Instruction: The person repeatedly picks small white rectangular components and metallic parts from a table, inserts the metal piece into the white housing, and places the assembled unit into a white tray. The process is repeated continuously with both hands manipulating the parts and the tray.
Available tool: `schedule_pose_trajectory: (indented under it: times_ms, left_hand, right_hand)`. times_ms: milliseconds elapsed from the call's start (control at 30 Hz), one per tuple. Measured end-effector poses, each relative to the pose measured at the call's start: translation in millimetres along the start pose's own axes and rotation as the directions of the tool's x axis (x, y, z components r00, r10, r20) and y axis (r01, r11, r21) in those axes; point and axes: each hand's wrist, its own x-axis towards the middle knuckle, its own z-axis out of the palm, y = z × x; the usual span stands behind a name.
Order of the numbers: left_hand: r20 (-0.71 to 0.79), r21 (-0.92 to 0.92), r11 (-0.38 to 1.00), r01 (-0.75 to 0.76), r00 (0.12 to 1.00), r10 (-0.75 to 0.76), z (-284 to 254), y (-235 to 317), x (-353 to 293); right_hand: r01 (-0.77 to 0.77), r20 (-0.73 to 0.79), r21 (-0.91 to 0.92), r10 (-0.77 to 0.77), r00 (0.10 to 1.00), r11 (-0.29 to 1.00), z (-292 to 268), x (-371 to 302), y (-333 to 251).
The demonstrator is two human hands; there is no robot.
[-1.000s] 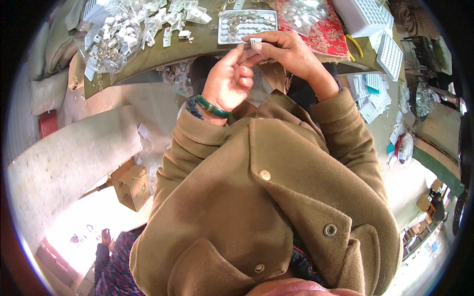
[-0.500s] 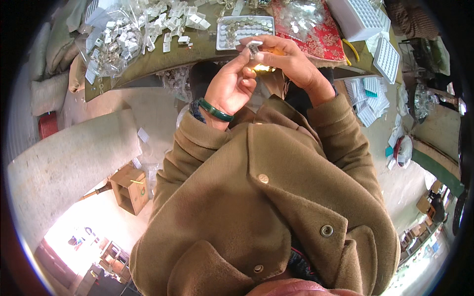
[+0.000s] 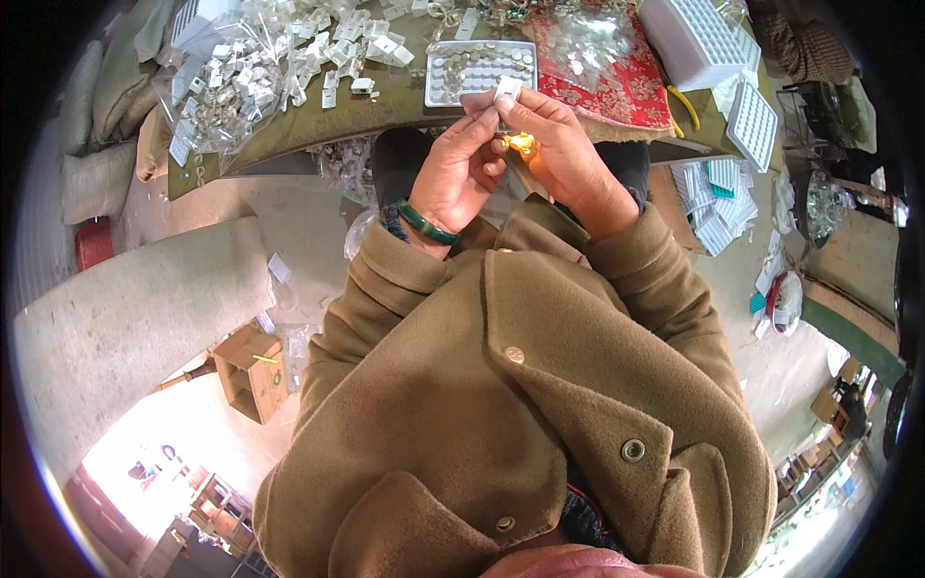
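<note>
My left hand [image 3: 455, 178], with a dark green bangle [image 3: 427, 223] at the wrist, is closed, thumb and finger pinching at a small white card-like piece [image 3: 508, 89]. My right hand [image 3: 564, 144] grips the same piece from the other side, its thumb near the lower edge. What sits under the fingertips is hidden. A bright yellow glow [image 3: 521, 144] shows just below the right fingers; its source is unclear. Beyond the hands, a white tray [image 3: 433, 94] with round hollows holds small pale round pieces on the table.
Many small white pieces [image 3: 342, 43] lie at the table's far left, by a clear plastic bag [image 3: 226, 106] full of them. A red patterned cloth [image 3: 631, 106] carries more clear bits. At right are yellow-handled pliers [image 3: 686, 106], stacked white trays [image 3: 689, 43] and a tilted tray [image 3: 753, 127].
The white piece has turned in my fingers, now showing its flat white face. My right hand has drawn down and slightly left, and both hands are closer together.
</note>
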Motion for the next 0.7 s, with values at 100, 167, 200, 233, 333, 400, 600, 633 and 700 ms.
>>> schedule_pose_trajectory:
  times_ms: [100,167,200,233,333,400,600,633,700]
  left_hand:
    - [-0.011,0.009,1.000,0.010,1.000,-0.010,-0.5,0.7,-0.7]
    - [-0.059,0.058,0.996,0.065,0.996,-0.062,-1.1,5.0,-2.4]
    - [-0.021,0.161,0.986,0.036,0.999,-0.033,-0.8,7.0,-2.9]
    - [-0.022,0.270,0.963,0.014,1.000,-0.008,-0.6,9.7,-2.9]
    - [0.016,0.451,0.884,-0.122,0.992,0.129,1.6,14.5,-2.1]
    - [0.079,0.477,0.848,-0.230,0.972,0.220,2.7,16.2,-0.9]
    - [-0.130,0.213,0.971,-0.110,0.982,0.140,-1.4,19.8,-4.5]
    - [-0.160,0.193,0.973,-0.123,0.975,0.155,-2.2,19.8,-3.9]
    - [-0.230,0.145,0.978,-0.148,0.957,0.179,-2.7,18.4,-2.2]
  right_hand:
    - [-0.036,-0.017,0.085,0.037,0.999,0.996,1.5,0.0,0.8]
    - [-0.049,0.002,0.081,0.049,0.999,0.996,-1.2,0.9,0.1]
    - [-0.073,-0.009,0.007,0.073,0.997,0.997,-4.0,2.1,-1.5]
    - [-0.091,-0.012,-0.060,0.090,0.996,0.994,-6.8,4.4,-3.1]
    - [-0.054,-0.034,-0.131,0.050,0.998,0.990,-9.4,10.8,-3.4]
    - [-0.015,-0.007,-0.168,0.014,1.000,0.986,-8.9,13.9,-3.0]
    - [0.178,-0.111,-0.279,-0.216,0.970,0.944,-7.7,-5.9,4.6]
    - [0.258,-0.090,-0.419,-0.322,0.942,0.870,-9.0,-9.4,6.3]
    - [0.339,0.014,-0.478,-0.379,0.925,0.811,-11.4,-17.1,10.9]
